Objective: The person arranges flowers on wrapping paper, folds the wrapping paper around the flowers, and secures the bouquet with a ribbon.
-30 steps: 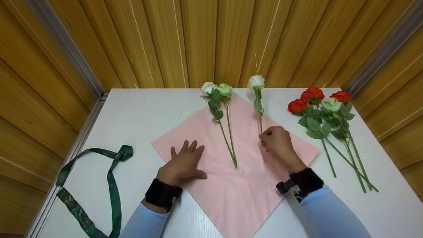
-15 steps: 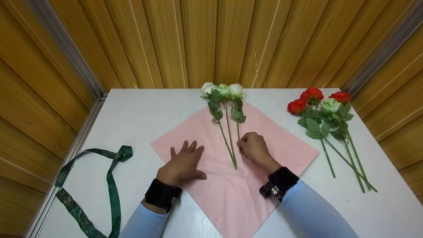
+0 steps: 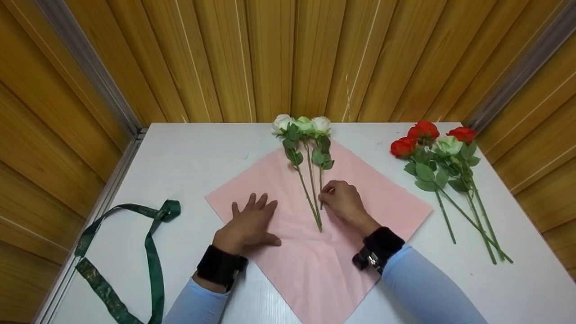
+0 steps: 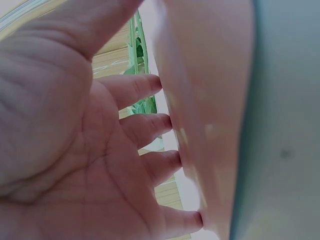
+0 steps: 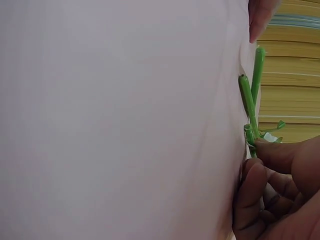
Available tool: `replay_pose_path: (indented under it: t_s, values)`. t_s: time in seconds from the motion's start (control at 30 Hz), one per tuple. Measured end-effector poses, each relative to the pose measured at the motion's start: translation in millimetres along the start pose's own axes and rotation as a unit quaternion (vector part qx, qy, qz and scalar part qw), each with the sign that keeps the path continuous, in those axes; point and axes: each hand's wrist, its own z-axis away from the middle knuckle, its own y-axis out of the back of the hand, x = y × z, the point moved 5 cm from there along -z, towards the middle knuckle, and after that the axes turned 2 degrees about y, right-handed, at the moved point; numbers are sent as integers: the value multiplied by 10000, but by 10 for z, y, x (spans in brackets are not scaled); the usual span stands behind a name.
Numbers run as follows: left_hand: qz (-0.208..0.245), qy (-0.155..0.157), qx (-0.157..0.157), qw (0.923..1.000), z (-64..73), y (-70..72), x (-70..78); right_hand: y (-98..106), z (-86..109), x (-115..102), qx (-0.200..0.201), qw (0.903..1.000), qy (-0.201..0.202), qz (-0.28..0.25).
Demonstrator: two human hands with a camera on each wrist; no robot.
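A pink sheet of wrapping paper (image 3: 270, 189) lies as a diamond on the white table. My left hand (image 3: 249, 225) rests on its left side with fingers spread; the fingertips (image 4: 165, 122) touch the paper in the left wrist view. Near the paper's middle, my right hand (image 3: 344, 202) pinches the stem of a white rose (image 3: 321, 125) between thumb and finger. Beside it lie a pale green rose (image 3: 304, 124) and another white rose (image 3: 282, 123), their stems converging at the lower ends. In the right wrist view the cut stem ends (image 5: 247, 95) show by my thumb.
Several red roses (image 3: 424, 130) and a pale green rose (image 3: 450, 145) lie at the right of the white table (image 3: 198, 153), stems crossing. A dark green ribbon (image 3: 155, 261) lies loosely looped at the left. Wood-patterned panels (image 3: 270, 58) stand behind the table.
My right hand has carried the white rose leftward, beside the other two roses on the paper, and still pinches its stem. The left hand has stayed in place.
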Motion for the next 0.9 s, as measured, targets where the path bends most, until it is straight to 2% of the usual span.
replay_pose_path:
  t_s: [0.23, 0.57, 0.9]
  values:
    - [-94, 26, -60, 9999, -19, -4, -10, -15, 8, 19, -191, 9991, 39, -369]
    - [-213, 54, -31, 9998, -31, -7, -6, 2, -3, 12, 8, 9998, -38, -182]
    - [-90, 40, -42, 9999, -13, -10, -23, 83, 72, -7, 198, 9998, -58, 14]
